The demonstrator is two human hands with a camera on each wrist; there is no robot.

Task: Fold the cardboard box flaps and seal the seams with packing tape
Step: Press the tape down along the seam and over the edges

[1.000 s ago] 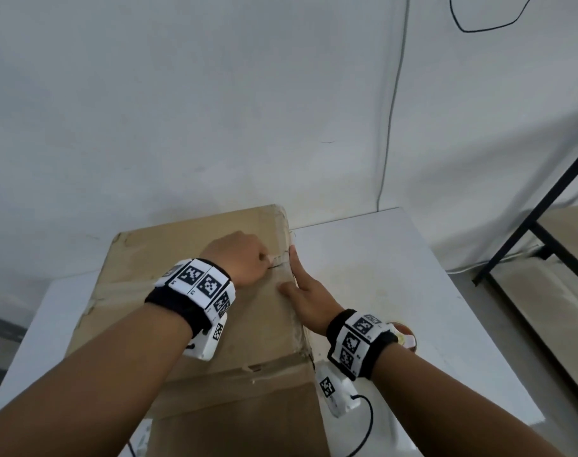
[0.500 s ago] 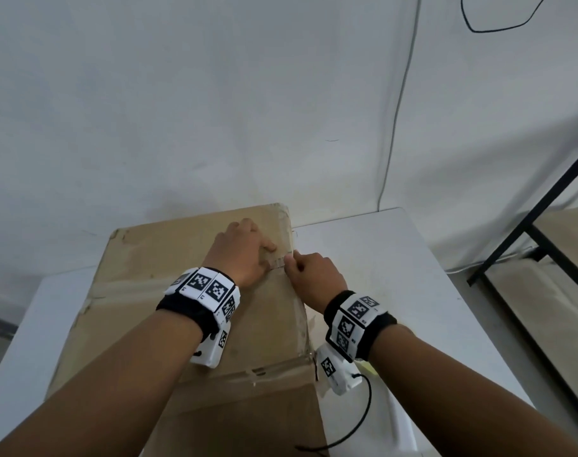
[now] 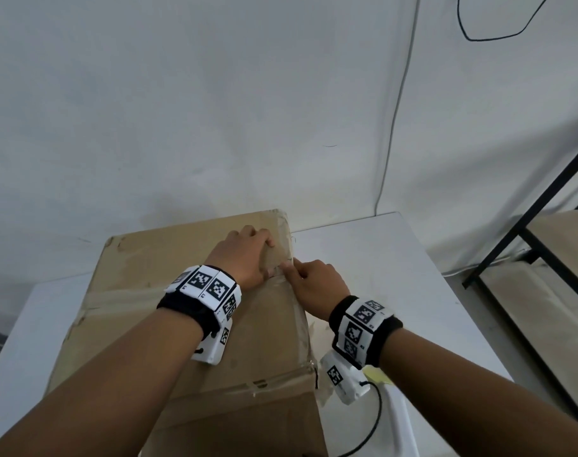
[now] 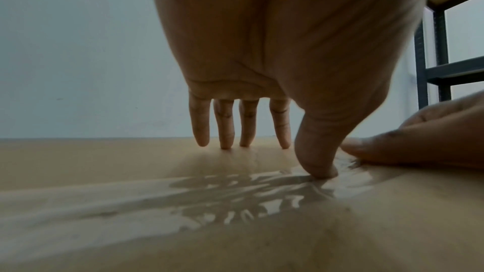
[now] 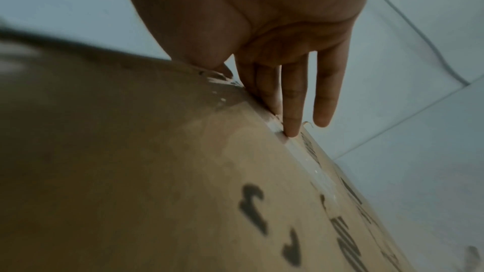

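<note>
Left fingers now stretched nearly straight and a little apart, tips down on the box top, thumb pressing the wrinkled packing tape flat; half a second back, curled over the same spot. Right fingers also extended, lying along the side face at the right top edge, little finger lifted clear, thumb hooked over onto the top right beside the left thumb. Both hands slid a touch farther along that edge toward the wall than a moment ago. Left hand on top of the cardboard box, right hand wrapped over its right edge, nothing gripped by either. Box flaps closed, tape strip running across the top. Box sitting on the white bench, against the wall, dark shelf frame off to the right.
</note>
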